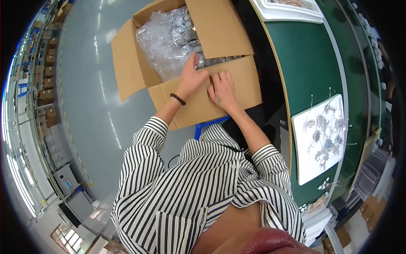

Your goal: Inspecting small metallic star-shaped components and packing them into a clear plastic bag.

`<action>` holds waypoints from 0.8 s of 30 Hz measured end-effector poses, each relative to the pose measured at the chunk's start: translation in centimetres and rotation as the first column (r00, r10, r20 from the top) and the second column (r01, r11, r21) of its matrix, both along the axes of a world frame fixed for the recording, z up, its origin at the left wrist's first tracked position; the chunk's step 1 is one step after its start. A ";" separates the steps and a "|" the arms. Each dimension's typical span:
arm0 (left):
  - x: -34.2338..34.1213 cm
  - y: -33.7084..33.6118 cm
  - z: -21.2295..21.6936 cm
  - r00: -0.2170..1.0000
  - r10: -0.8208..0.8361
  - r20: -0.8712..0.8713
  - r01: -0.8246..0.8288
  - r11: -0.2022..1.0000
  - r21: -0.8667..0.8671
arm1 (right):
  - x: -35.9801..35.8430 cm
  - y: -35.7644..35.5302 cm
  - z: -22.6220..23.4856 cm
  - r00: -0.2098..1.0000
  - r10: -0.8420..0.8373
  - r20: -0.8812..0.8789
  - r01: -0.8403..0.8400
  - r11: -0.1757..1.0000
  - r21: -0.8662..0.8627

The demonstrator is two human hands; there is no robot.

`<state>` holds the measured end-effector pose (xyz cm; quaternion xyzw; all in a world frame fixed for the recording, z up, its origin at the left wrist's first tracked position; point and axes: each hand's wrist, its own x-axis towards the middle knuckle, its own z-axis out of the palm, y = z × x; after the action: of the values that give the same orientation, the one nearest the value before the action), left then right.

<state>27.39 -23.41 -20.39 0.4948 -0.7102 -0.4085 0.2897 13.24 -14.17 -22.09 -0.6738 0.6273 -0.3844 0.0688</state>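
Note:
A large brown cardboard box stands in front of me with flaps spread at the left and folded partly over at the right. Inside lies crumpled clear plastic wrap, with shiny, dark-and-silver bagged contents beside it. My left hand, with a dark beaded bracelet at the wrist, reaches over the box's near edge, fingers stretched toward the plastic and thumb apart. Close to its right, my right hand rests on the near cardboard panel with its fingers curled in. Whatever those fingers pinch, if anything, is hidden.
On the right runs a green-topped workbench. It bears a white foam board with small wired parts and a white tray. Blue metal legs show beneath the box. Shelves with cartons line the far left, beyond grey floor.

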 end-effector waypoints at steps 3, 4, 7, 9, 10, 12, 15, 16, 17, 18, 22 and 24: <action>-2.4 -3.0 2.6 0.818 0.223 -0.530 0.018 0.911 0.411 | 0.0 -0.8 -1.7 0.998 0.037 -0.046 -0.040 0.997 -0.066; -3.5 -3.2 3.7 0.813 0.232 -0.535 0.011 0.911 0.411 | -0.2 -0.9 -2.3 0.998 0.026 -0.061 -0.030 0.998 -0.064; -7.4 -2.5 6.4 0.719 -0.057 -0.692 0.229 0.960 0.159 | -0.1 -0.5 -2.8 0.996 0.025 -0.084 -0.029 0.999 -0.046; -9.6 -1.2 6.1 0.748 -0.058 -0.661 0.220 0.961 0.165 | -0.1 -0.9 0.0 0.960 0.010 0.280 -0.002 1.000 -0.028; -10.4 -0.7 5.6 0.782 -0.080 -0.618 0.198 0.972 0.126 | -0.1 -1.2 1.7 0.892 -0.004 0.452 0.011 1.000 -0.013; -11.7 -0.7 5.2 0.825 -0.146 -0.546 0.186 0.982 0.018 | -2.1 -2.6 3.0 0.806 -0.064 0.588 0.023 0.997 0.077; -11.9 -1.6 5.4 0.852 -0.234 -0.469 0.233 0.971 -0.059 | -5.0 -4.7 3.1 0.798 -0.194 0.570 0.170 0.981 0.095; -11.4 -2.2 5.6 0.864 -0.279 -0.419 0.270 0.959 -0.083 | -5.6 -5.2 2.9 0.773 -0.266 0.576 0.307 0.951 0.027; -10.3 -3.2 4.9 0.885 -0.303 -0.353 0.261 0.952 -0.162 | -5.9 -5.4 3.1 0.716 -0.327 0.617 0.289 0.943 0.165; -8.9 -4.6 4.0 0.903 -0.320 -0.285 0.257 0.937 -0.238 | -6.1 -5.5 3.4 0.657 -0.396 0.642 0.259 0.918 0.302; -2.3 -10.6 -0.2 0.915 -0.388 0.113 0.344 0.895 0.283 | -5.6 -5.8 4.3 0.622 -0.425 0.657 0.281 0.905 0.320; 1.5 -13.5 -2.9 0.834 -0.499 0.236 0.381 0.830 0.408 | -6.1 -5.7 2.4 0.681 -0.380 0.626 0.274 0.925 0.263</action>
<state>28.85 -36.92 -23.30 0.4195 -0.7617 -0.4929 -0.0292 7.13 -19.84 -19.71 -0.3611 0.6976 -0.5576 0.2682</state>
